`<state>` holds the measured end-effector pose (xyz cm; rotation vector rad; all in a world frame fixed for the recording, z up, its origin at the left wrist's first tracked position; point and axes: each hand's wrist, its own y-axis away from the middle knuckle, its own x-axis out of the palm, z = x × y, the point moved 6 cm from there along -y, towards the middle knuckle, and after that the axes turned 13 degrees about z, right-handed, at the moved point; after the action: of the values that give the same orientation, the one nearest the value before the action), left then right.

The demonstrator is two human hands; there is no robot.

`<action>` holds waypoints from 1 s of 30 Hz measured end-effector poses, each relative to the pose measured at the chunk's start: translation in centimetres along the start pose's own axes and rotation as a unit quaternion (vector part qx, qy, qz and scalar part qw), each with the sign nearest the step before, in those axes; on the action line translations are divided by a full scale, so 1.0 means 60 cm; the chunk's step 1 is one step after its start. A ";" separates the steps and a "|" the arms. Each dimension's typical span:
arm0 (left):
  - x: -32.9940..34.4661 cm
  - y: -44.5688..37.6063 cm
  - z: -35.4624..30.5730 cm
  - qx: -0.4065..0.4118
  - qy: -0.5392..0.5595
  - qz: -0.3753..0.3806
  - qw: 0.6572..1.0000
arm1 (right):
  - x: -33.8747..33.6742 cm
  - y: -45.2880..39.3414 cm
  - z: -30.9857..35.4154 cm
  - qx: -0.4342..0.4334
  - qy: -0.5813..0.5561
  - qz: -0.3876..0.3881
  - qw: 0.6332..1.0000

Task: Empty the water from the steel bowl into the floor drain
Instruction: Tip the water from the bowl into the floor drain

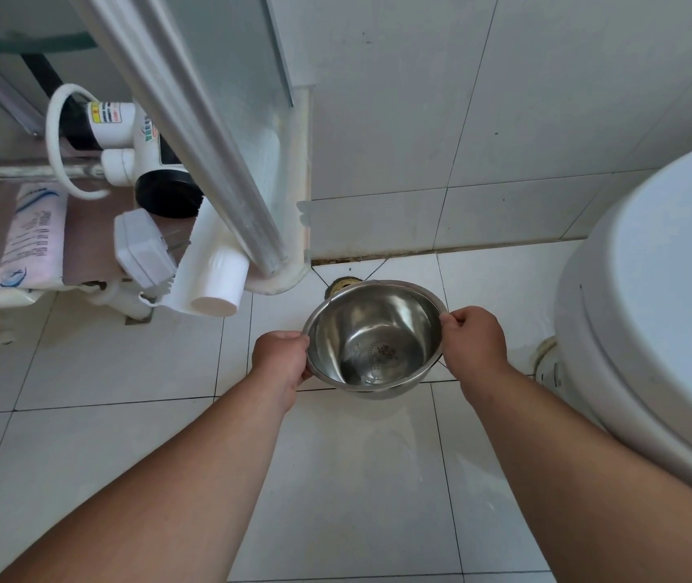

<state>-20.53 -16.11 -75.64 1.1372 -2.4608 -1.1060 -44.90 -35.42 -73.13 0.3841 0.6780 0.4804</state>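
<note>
A shiny steel bowl [373, 338] hangs above the white tiled floor, its opening tipped toward me, with a little water pooled low inside. My left hand [281, 357] grips its left rim and my right hand [472, 340] grips its right rim. Just behind the bowl's far edge, the brownish floor drain [342, 284] shows at the foot of the wall, mostly hidden by the bowl.
A white toilet [651, 321] fills the right side. At left a metal pole [192, 132] slants down to a white base, beside a rack with a white paper roll [220, 288], a white plug box [142, 246] and a white fitting [125, 136].
</note>
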 end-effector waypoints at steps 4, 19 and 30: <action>-0.002 0.006 -0.002 0.000 -0.001 0.000 1.000 | 0.002 0.002 -0.002 0.006 -0.003 0.007 1.000; -0.004 0.006 0.003 -0.011 0.003 -0.003 1.000 | 0.004 0.002 0.004 0.004 -0.004 0.007 1.000; -0.005 0.002 0.003 -0.012 0.010 -0.007 1.000 | 0.006 -0.001 0.000 0.007 -0.011 0.010 1.000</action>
<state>-20.52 -15.75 -75.65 1.1541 -2.4212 -1.1206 -44.63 -35.29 -73.34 0.4088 0.6564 0.4900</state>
